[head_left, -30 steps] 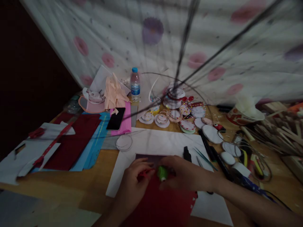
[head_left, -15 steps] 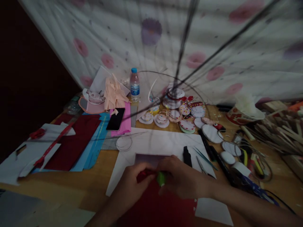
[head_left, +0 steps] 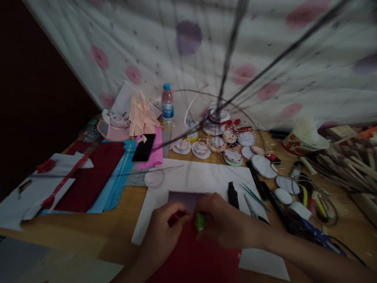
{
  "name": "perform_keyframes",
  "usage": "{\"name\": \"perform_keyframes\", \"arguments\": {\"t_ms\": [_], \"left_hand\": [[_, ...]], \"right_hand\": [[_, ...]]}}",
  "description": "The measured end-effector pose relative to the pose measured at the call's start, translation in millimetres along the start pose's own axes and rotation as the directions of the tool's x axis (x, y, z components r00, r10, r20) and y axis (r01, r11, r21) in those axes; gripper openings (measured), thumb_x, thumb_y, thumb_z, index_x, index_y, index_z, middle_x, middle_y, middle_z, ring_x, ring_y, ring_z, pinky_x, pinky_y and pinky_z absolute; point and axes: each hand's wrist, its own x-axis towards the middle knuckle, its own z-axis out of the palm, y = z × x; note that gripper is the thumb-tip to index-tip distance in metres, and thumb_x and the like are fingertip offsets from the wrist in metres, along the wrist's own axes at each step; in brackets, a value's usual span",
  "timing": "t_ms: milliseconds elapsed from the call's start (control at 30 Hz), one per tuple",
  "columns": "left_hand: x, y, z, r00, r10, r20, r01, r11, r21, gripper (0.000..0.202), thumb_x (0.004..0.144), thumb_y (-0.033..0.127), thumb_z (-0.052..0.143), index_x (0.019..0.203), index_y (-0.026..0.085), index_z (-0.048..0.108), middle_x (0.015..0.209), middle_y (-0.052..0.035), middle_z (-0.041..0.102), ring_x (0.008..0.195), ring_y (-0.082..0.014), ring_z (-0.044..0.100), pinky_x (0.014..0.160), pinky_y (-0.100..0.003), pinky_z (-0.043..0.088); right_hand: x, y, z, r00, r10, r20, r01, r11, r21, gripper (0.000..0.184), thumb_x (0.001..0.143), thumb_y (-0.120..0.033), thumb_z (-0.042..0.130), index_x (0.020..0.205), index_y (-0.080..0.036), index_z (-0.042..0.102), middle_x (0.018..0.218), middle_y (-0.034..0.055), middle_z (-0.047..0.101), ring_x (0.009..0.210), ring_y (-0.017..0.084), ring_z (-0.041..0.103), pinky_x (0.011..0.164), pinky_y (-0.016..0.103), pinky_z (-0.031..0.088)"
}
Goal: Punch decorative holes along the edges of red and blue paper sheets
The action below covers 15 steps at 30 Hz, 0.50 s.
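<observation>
My left hand [head_left: 163, 232] pinches the top edge of a dark red sheet [head_left: 197, 259] that lies on a large white sheet [head_left: 203, 179]. My right hand [head_left: 225, 222] is closed around a small green tool [head_left: 200, 221], perhaps a punch or a glue stick, held at the same edge. Both hands meet at the middle near the table's front. A small purplish card [head_left: 184, 196] lies just beyond the fingers. The light is dim, so fine detail is lost.
A water bottle [head_left: 167, 104], a black phone [head_left: 144, 147] on pink paper, and round decorated discs [head_left: 232, 156] lie at the back. Red and blue sheets [head_left: 97, 177] lie left. Black pens [head_left: 259, 182], tweezers and wooden sticks [head_left: 347, 165] crowd the right. A flowered cloth hangs behind.
The red sheet has been drawn slightly toward me and its scalloped right edge has slid out of sight. Both hands stay together at its top edge, shifted a little.
</observation>
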Motion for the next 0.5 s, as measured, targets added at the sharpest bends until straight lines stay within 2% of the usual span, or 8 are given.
{"name": "perform_keyframes", "arguments": {"t_ms": [100, 167, 200, 300, 400, 500], "left_hand": [[0.2, 2.4, -5.3, 0.998, 0.044, 0.04, -0.046, 0.999, 0.029, 0.014, 0.081, 0.013, 0.055, 0.078, 0.022, 0.065, 0.077, 0.0028, 0.068, 0.073, -0.0141, 0.061, 0.066, -0.023, 0.045], [-0.2, 7.0, -11.3, 0.991, 0.117, 0.065, -0.122, 0.99, 0.074, 0.014, 0.08, 0.013, 0.057, 0.087, 0.023, 0.064, 0.087, 0.0017, 0.068, 0.082, -0.0152, 0.062, 0.074, -0.024, 0.047], [-0.3, 10.0, -14.3, 0.984, 0.163, 0.069, -0.17, 0.979, 0.113, 0.019, 0.078, 0.014, 0.061, 0.095, 0.023, 0.063, 0.096, 0.0002, 0.067, 0.09, -0.0168, 0.061, 0.08, -0.026, 0.047], [1.4, 19.7, -19.2, 0.95, 0.286, 0.127, -0.311, 0.913, 0.263, 0.057, 0.068, 0.027, 0.076, 0.12, 0.024, 0.053, 0.122, -0.005, 0.06, 0.112, -0.0246, 0.053, 0.096, -0.036, 0.041], [7.0, 25.5, -16.3, 0.915, 0.29, 0.282, -0.376, 0.866, 0.329, 0.071, 0.064, 0.037, 0.079, 0.127, 0.024, 0.049, 0.12, -0.0075, 0.063, 0.108, -0.0287, 0.057, 0.093, -0.041, 0.043], [12.8, 25.4, -11.4, 0.906, 0.234, 0.352, -0.347, 0.887, 0.305, 0.075, 0.064, 0.031, 0.078, 0.131, 0.024, 0.045, 0.115, -0.0077, 0.066, 0.101, -0.0289, 0.061, 0.086, -0.04, 0.046]], "right_hand": [[1.2, -0.2, 3.6, 1.0, -0.021, -0.022, 0.02, 0.999, -0.046, 0.012, 0.063, -0.018, 0.072, 0.069, -0.015, 0.062, 0.073, 0.0021, 0.064, 0.075, 0.019, 0.058, 0.071, 0.029, 0.035], [1.9, -1.2, 5.0, 0.998, -0.057, -0.019, 0.056, 0.996, -0.065, 0.009, 0.064, -0.016, 0.068, 0.068, -0.015, 0.06, 0.071, 0.0007, 0.063, 0.074, 0.018, 0.059, 0.07, 0.029, 0.034], [2.3, -2.2, 5.1, 0.997, -0.077, -0.007, 0.076, 0.995, -0.07, 0.008, 0.064, -0.014, 0.065, 0.067, -0.016, 0.059, 0.071, 0.0001, 0.063, 0.074, 0.018, 0.059, 0.07, 0.03, 0.034], [3.3, -7.3, 3.1, 0.996, -0.088, 0.022, 0.09, 0.991, -0.096, 0.011, 0.063, -0.01, 0.059, 0.072, -0.016, 0.06, 0.081, 0.0029, 0.066, 0.081, 0.02, 0.061, 0.075, 0.032, 0.035], [4.5, -12.3, 1.0, 0.997, -0.064, 0.031, 0.068, 0.988, -0.137, 0.025, 0.064, -0.014, 0.06, 0.088, -0.016, 0.064, 0.096, 0.0083, 0.067, 0.09, 0.025, 0.061, 0.079, 0.037, 0.035], [5.8, -12.4, 3.3, 0.997, -0.065, 0.048, 0.073, 0.981, -0.18, 0.024, 0.064, -0.018, 0.06, 0.088, -0.015, 0.065, 0.095, 0.0102, 0.067, 0.091, 0.027, 0.06, 0.08, 0.04, 0.037]]}}
